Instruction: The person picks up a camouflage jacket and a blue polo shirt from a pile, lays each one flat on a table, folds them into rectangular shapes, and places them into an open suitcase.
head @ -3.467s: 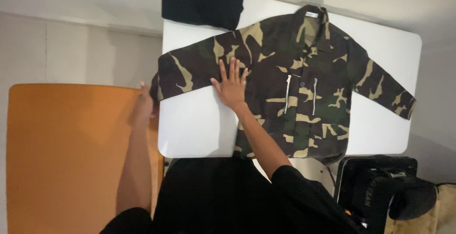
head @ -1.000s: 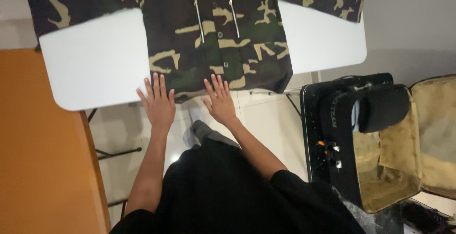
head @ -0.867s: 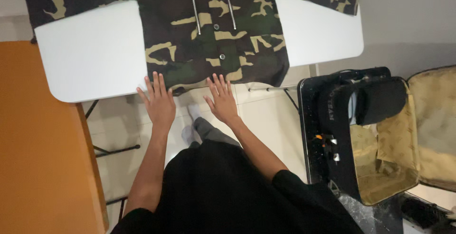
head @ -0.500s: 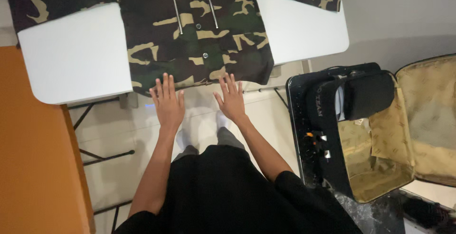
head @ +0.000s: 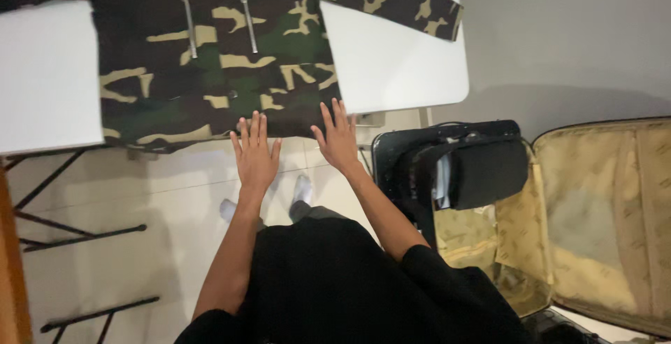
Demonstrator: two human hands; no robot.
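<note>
Camouflage jacket (head: 210, 57) lies flat on the white worktop (head: 391, 57), looking soft and floppy, best gripped at its hem, where left hand (head: 256, 154) and right hand (head: 339, 138) rest with fingers spread, holding nothing.

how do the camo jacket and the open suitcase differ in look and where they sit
The camouflage jacket lies spread flat on the white table; the open suitcase sits lower, on the floor to the right. The jacket is green, dark and tan patterned cloth; the suitcase has a black shell with a tan lining. Both lie opened out.
</note>
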